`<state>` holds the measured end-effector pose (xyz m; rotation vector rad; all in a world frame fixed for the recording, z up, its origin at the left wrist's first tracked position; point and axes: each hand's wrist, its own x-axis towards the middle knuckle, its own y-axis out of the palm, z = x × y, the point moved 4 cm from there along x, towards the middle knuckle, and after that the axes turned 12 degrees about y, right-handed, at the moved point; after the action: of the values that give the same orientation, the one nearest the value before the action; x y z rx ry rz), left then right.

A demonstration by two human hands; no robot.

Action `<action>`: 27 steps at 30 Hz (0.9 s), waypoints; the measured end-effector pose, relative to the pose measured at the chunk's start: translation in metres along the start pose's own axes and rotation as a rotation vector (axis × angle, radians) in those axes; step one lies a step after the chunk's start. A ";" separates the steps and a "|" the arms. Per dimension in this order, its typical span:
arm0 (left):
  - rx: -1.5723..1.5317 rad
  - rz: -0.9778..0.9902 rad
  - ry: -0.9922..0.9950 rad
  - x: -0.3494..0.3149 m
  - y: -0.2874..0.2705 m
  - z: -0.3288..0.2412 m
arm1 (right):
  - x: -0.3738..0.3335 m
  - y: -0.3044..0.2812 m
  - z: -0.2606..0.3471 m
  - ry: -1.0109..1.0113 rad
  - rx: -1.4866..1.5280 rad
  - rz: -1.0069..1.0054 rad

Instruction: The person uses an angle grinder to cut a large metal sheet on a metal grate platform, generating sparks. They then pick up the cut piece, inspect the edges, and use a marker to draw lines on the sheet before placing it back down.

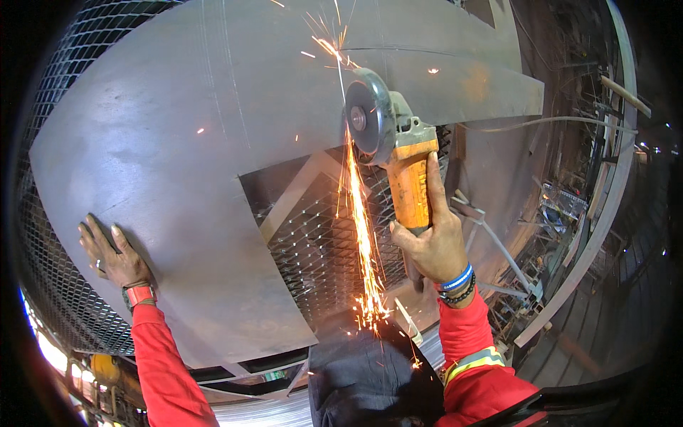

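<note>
The right hand [431, 245] is clamped on an orange angle grinder [398, 153], sparks [363, 235] falling just left of it. The left hand [114, 252] lies flat, fingers spread, on the steel sheet [178, 142].

Left hand [110, 252] flat on the steel sheet [178, 142], near its left edge | right hand [430, 245] to the right, around the angle grinder [395, 153] handle | grinder disc [368, 117] above, against the sheet's cut edge | wire mesh [324, 242] under the sheet, showing through the cut-out | sparks [363, 242] falling between the hands.
</note>
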<state>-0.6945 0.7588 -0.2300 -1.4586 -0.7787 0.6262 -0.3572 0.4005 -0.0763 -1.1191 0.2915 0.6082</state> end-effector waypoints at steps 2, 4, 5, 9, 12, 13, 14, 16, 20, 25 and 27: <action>0.007 0.002 0.002 0.000 0.001 0.000 | 0.009 -0.001 0.008 -0.066 -0.013 -0.041; 0.012 0.004 -0.004 -0.001 0.001 -0.002 | 0.020 -0.003 0.012 -0.062 -0.019 -0.052; 0.011 0.003 -0.010 0.000 0.000 -0.005 | 0.026 -0.004 0.017 -0.052 -0.025 -0.056; 0.019 0.009 -0.001 -0.001 0.000 -0.005 | 0.042 -0.007 0.026 -0.071 -0.019 -0.060; 0.040 0.026 -0.002 -0.002 0.001 -0.004 | 0.050 -0.006 0.026 -0.098 -0.022 -0.078; 0.042 0.022 -0.006 -0.002 0.000 -0.005 | 0.050 -0.007 0.029 -0.054 -0.010 -0.060; 0.042 0.018 -0.010 -0.002 -0.001 -0.006 | 0.051 -0.007 0.031 -0.009 0.001 -0.042; 0.042 0.008 -0.010 -0.001 0.000 -0.007 | 0.051 -0.007 0.035 0.017 0.027 -0.034; 0.036 -0.008 -0.009 -0.002 0.002 -0.004 | 0.051 -0.004 0.034 0.020 0.044 -0.029; 0.032 -0.017 0.004 -0.001 0.000 -0.005 | 0.035 -0.005 0.027 0.015 -0.025 -0.035; 0.031 -0.017 0.004 -0.001 0.000 -0.007 | 0.024 -0.007 0.021 -0.006 -0.078 -0.022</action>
<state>-0.6903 0.7536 -0.2295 -1.4234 -0.7748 0.6196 -0.3356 0.4249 -0.0745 -1.1942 0.2518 0.6078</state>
